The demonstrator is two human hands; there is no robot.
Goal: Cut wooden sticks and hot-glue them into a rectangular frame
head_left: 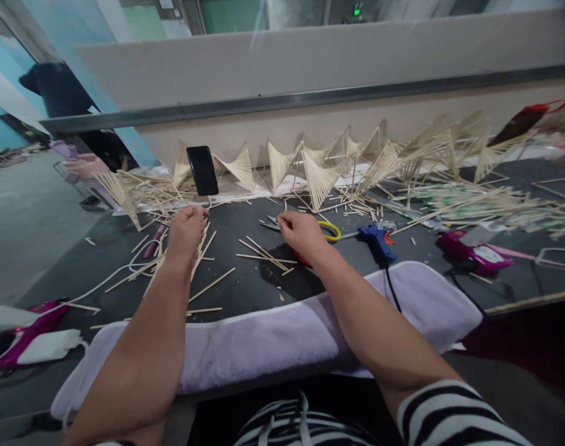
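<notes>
head-worn view, forward and downward

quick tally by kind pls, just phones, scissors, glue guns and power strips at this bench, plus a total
Black rectangular smartphone: 1
Metal scissors with yellow and red handles: 1
Blue plastic glue gun: 1
Magenta plastic power strips, one towards each side: 2
Total: 5

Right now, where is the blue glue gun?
In the head view, the glue gun lies right of centre on the table, right of the yellow scissor handle, just beyond the lilac cushion.
</notes>
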